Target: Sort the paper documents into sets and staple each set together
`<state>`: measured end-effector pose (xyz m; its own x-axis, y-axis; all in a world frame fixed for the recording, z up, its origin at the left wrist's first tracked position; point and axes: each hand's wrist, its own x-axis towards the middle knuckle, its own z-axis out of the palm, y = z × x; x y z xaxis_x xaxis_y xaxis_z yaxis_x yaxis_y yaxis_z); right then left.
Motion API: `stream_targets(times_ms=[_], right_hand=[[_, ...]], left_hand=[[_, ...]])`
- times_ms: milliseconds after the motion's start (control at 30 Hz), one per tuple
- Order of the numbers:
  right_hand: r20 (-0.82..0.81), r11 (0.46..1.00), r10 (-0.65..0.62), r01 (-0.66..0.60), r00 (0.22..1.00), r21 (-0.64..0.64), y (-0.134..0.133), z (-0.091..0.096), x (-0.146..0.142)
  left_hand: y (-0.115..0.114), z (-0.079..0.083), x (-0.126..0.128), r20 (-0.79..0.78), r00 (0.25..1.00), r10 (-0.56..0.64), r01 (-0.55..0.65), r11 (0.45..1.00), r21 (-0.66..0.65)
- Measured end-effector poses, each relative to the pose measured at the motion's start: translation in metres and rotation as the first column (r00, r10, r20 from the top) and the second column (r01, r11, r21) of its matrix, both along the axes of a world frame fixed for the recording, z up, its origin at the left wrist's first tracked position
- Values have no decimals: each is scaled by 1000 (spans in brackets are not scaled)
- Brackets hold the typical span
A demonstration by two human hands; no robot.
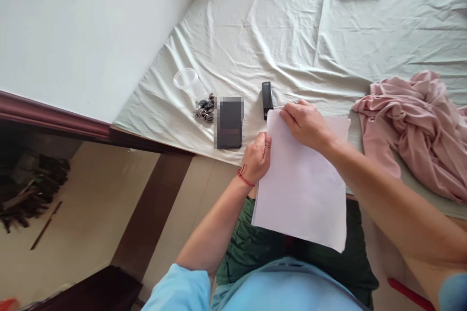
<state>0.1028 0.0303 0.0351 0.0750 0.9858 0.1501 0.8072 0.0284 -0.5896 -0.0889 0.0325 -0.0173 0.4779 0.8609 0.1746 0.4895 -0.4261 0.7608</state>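
No whole word or number can be read; the small black box [267, 98], at eleven o'clock from the middle of the white paper [302, 189], bears tiny pale lettering [266, 84] at its twelve o'clock end, too small to make out; a second pale mark [266, 115] stands at its six o'clock end, resembling a capital L, the rest unclear.

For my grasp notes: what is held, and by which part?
White paper: left hand grips its left edge; right hand, near the top-left corner, perhaps pinches too.
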Motion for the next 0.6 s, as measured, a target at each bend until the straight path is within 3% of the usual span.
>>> stream_targets(times_ms=[200,333,433,600], right_hand=[[24,990,100,-102,995,101,-1,-5,-4],[208,942,152,-205,966,267,-3,-4,-8],[329,904,222,-320,918,282,-5,-1,-10],[185,938,174,-220,967,266,-3,1,-4]], left_hand=[[5,4,-4,121,991,-61,68,996,-52],[6,4,-6,115,991,-69,74,996,-48],[6,3,-5,84,995,-62,64,998,-21],[4,8,-2,89,996,3,6,994,-105]])
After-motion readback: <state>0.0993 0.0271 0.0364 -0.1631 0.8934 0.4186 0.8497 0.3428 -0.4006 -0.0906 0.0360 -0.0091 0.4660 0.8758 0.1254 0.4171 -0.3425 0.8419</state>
